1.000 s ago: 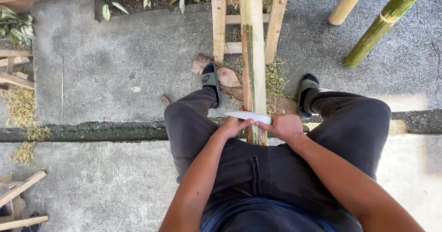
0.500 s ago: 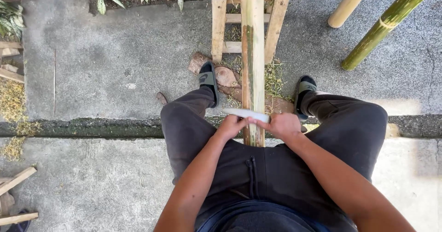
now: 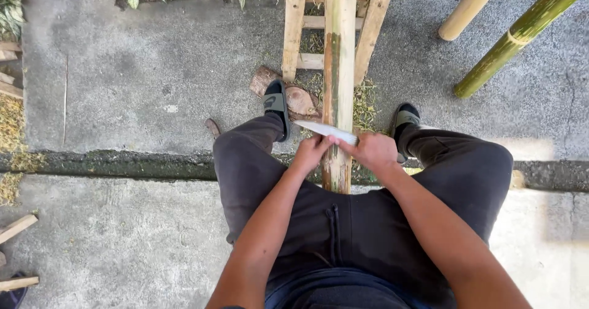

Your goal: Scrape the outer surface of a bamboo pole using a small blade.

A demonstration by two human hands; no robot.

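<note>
Your L hand (image 3: 311,152) & R hand (image 3: 375,151) still clamp the blade (image 3: 327,131), now slightly lower on the bamboo pole (image 3: 338,57): scraping's progressing.

Bamboo pole (image 3: 338,69) runs 12 to 6 between the knees, resting on wooden frame (image 3: 296,33) at 12. Blade (image 3: 325,130) lies across pole, left hand (image 3: 311,152) at 9, right hand (image 3: 373,151) at 3. Two poles (image 3: 521,33) at 2.

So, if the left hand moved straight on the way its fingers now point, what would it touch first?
The left hand points right, at the pale peeled bamboo pole and the flat pale blade across it. It seems to touch the blade already; depth is unclear.
</note>
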